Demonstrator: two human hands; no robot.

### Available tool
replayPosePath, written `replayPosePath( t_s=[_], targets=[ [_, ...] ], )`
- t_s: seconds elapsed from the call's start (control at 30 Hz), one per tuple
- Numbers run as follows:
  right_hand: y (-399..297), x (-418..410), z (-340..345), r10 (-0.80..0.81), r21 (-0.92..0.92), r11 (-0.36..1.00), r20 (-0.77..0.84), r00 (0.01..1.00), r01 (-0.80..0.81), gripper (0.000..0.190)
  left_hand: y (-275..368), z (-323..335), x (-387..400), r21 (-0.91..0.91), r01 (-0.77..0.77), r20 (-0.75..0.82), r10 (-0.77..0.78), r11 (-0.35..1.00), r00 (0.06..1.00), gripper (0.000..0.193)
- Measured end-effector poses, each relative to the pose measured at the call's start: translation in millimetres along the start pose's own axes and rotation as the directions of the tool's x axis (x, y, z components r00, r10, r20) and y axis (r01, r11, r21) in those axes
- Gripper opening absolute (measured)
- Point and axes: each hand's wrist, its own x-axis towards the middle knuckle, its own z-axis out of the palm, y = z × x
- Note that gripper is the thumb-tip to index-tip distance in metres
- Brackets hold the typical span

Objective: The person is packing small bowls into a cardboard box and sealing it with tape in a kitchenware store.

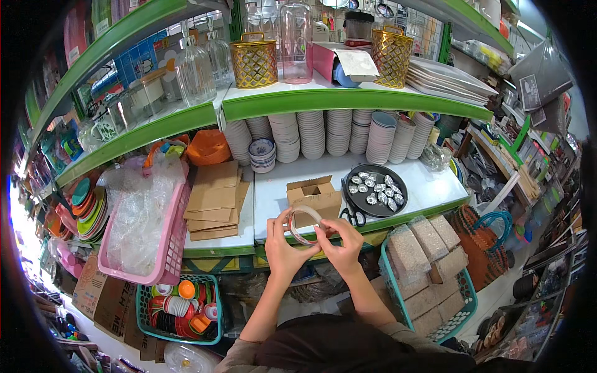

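A roll of clear adhesive tape (305, 210) is held up between both hands, over the front edge of the shelf. My left hand (284, 249) grips the roll's left and lower side. My right hand (343, 245) pinches its right side with thumb and fingers. Just behind the roll stands a small cardboard box (322, 200) with its top flaps raised. To the box's right lies a round black pan (373, 210) holding several small silver fluted moulds (382, 188). Black-handled scissors (353, 215) rest against the pan's left side.
Flat cardboard pieces (212, 196) are stacked left on the shelf. A pink basket (173, 233) of bubble wrap stands beyond them. Bubble-wrapped boxes fill a teal basket (468, 298) at lower right. Stacked bowls (312, 135) line the back, under a green-edged upper shelf (326, 100).
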Motion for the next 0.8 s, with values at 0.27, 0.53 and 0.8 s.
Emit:
replayPosePath(
  t_s=[0.27, 0.53, 0.8],
  targets=[
    [-0.8, -3.1, 2.8, 0.204, 0.056, 0.977, 0.014, 0.979, -0.204, 0.013, -2.5, -3.4, -2.0, 0.066, -0.031, 0.004, 0.031, 0.997, 1.0, 0.086],
    [-3.8, -3.7, 5.0, 0.158, 0.024, 0.987, -0.022, 0.987, -0.158, 0.012, -4.1, -1.1, -0.1, 0.054, -0.068, 0.009, 0.068, 0.996, 0.998, 0.085],
    [-2.3, -2.3, 2.3, 0.027, 0.026, 0.999, 0.082, 0.996, -0.03, 0.021, -12.2, -6.4, 2.8, -0.008, 0.003, 0.005, -0.003, 1.0, 1.0, 0.085]
  ],
)
